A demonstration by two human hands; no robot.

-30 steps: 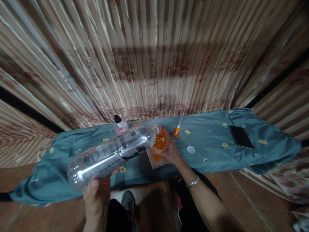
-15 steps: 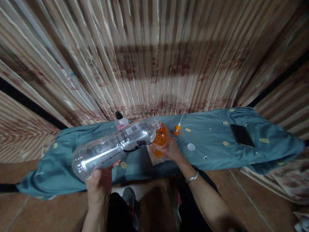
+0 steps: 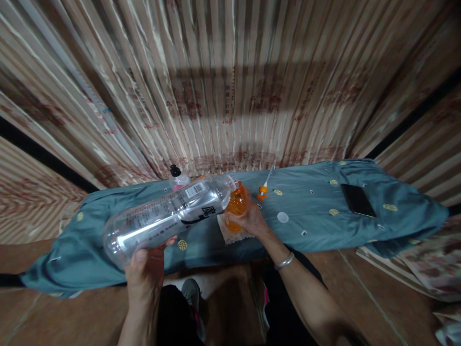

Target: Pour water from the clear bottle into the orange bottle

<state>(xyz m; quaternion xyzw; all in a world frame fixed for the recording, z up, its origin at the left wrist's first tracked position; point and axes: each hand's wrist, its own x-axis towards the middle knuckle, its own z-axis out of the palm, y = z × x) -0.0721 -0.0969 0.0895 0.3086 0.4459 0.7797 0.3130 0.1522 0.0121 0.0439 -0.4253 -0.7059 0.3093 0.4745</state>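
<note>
My left hand [image 3: 147, 264] is wrapped under the base half of a large clear plastic bottle [image 3: 165, 216] with a silver label. The bottle is tilted, its neck pointing right and slightly up in the view, with its mouth at the top of an orange bottle [image 3: 236, 202]. My right hand [image 3: 252, 216] grips that translucent orange bottle around its side. Under it lies a beige patterned cloth or packet [image 3: 230, 237]. An orange spray or pump head with a clear tube [image 3: 262, 191] lies just to the right. Whether liquid is flowing cannot be made out.
A teal patterned cloth [image 3: 306, 235] covers the narrow table. At its back stands a small clear bottle with a black cap [image 3: 176, 177]. A white disc [image 3: 283, 217] and a black phone [image 3: 357, 200] lie to the right. A striped curtain [image 3: 230, 96] hangs behind.
Both hands keep their grips and the bottles stay mouth to mouth. The whole view has shifted slightly, so everything appears a little further left.
</note>
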